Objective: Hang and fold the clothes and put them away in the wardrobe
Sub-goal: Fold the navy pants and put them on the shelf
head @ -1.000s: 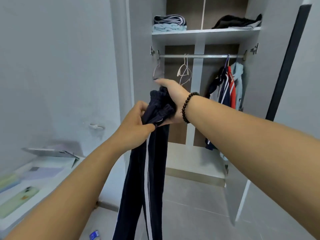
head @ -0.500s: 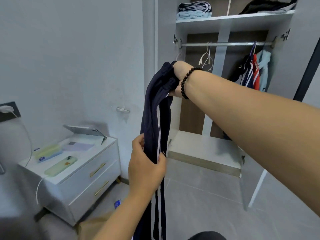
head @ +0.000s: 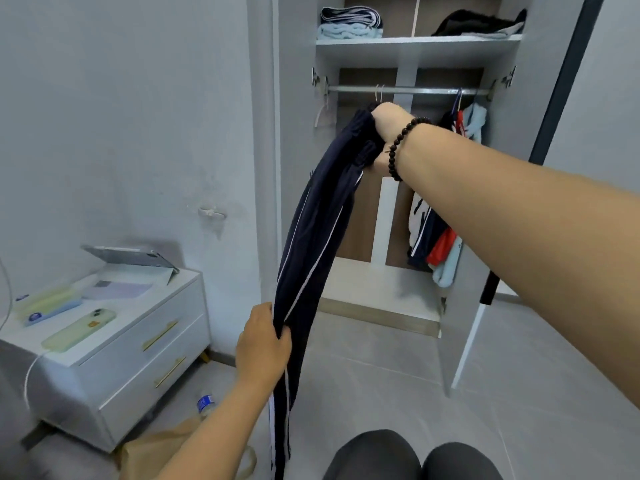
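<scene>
Two hands on one pair of navy track trousers [head: 322, 216] with white side stripes. Right hand [head: 386, 133], fingers clenched around the bunched waistband, raised in front of the open wardrobe [head: 415, 50], just below the hanging rail [head: 408, 90]; beaded bracelet [head: 401, 147] on that wrist. Left hand [head: 265, 344] lower down, fingers [head: 282, 336] pinched closed on the trouser legs partway along, fabric stretched in a slant between the two grips. Below the left fingers, trouser legs hanging loose toward the grey tiled floor [head: 381, 375]. Beyond the right fingers, empty hangers [head: 379, 95] on the rail; to the right of them, hung garments [head: 446, 237] in navy, red and light blue. Above the right fingers, folded clothes [head: 349, 24] on the upper shelf, a dark heap [head: 478, 24] further right. Left of the left fingers, a white bedside drawer unit [head: 145, 327] bearing a green-cased phone [head: 79, 329] and a propped tablet [head: 131, 256]. Near the left forearm, a plastic bottle [head: 204, 405] and a brown paper bag [head: 162, 448] on the floor. Dark-clad knees [head: 408, 455] at the bottom edge.
</scene>
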A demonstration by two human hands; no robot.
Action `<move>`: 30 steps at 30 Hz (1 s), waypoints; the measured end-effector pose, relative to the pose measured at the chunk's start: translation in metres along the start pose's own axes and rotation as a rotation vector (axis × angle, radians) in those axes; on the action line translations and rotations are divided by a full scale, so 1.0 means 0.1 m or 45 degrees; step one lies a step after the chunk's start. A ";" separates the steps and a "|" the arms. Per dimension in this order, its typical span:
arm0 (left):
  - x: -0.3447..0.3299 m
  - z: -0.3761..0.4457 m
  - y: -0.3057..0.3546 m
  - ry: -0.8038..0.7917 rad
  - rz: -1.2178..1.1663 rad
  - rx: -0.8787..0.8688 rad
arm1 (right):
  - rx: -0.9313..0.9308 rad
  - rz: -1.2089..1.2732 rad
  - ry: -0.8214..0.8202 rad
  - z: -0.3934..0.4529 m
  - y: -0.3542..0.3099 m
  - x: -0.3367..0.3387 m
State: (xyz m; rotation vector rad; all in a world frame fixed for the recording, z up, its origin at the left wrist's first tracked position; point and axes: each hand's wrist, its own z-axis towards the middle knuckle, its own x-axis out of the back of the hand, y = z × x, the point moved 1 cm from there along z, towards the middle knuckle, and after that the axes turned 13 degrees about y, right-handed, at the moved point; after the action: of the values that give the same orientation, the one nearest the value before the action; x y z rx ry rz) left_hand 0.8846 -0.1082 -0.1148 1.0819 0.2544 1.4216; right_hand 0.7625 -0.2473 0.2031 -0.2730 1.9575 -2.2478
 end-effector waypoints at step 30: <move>-0.45 -1.70 1.77 -1.520 -0.591 -0.550 | -0.305 0.030 0.463 -1.14 0.35 3.07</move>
State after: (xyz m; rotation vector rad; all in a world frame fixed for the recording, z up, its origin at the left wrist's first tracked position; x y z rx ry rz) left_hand 0.6357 -0.1085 -0.0980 1.2157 -0.6038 0.2414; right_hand 0.4371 -0.2132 0.1658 0.1458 2.3975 -2.1683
